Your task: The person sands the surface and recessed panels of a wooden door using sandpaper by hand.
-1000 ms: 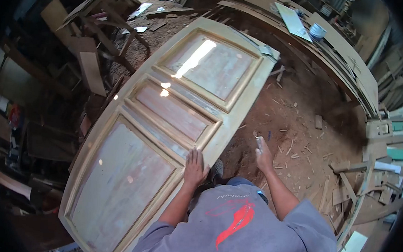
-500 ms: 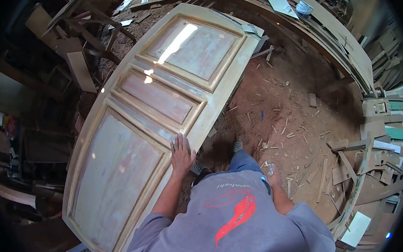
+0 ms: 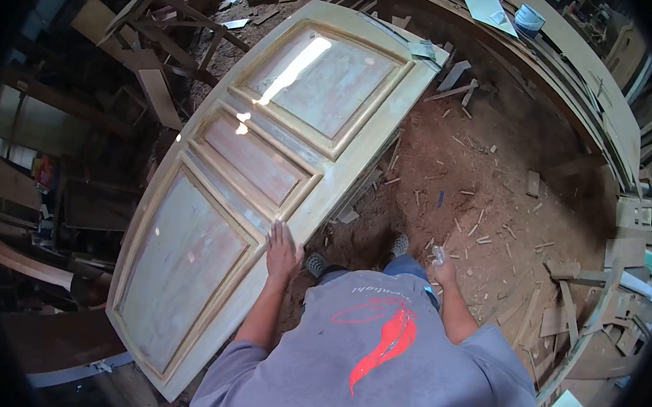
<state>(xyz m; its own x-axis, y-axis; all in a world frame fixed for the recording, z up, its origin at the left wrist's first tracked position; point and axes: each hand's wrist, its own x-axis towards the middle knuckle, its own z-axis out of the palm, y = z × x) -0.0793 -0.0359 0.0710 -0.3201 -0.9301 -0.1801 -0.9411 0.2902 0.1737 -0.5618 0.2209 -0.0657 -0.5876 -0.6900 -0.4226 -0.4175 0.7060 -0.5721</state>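
Observation:
A large panelled wooden door [image 3: 180, 262] with a pale, streaky finish and raised mouldings lies flat, slanting across the left and middle of the view. My left hand [image 3: 283, 257] rests flat on its near edge strip, beside the corner of the lowest panel, fingers stretched out. Down at my right side, my right hand [image 3: 445, 272] is closed around a small whitish, crumpled-looking piece [image 3: 439, 255], whose kind I cannot make out. A flat greyish piece [image 3: 423, 50] lies on the door's far right corner.
Wood offcuts [image 3: 532, 183] and slivers litter the earth floor right of the door. A long bench [image 3: 572, 77] with boards and a white bucket [image 3: 529, 20] runs along the back right. Scrap wood [image 3: 565, 322] is piled at right, a wooden frame [image 3: 194, 35] at far left.
The view has shifted, so the door sits slightly more to the right at its far end. My right hand has come a little forward with the whitish piece. My left hand stays on the door.

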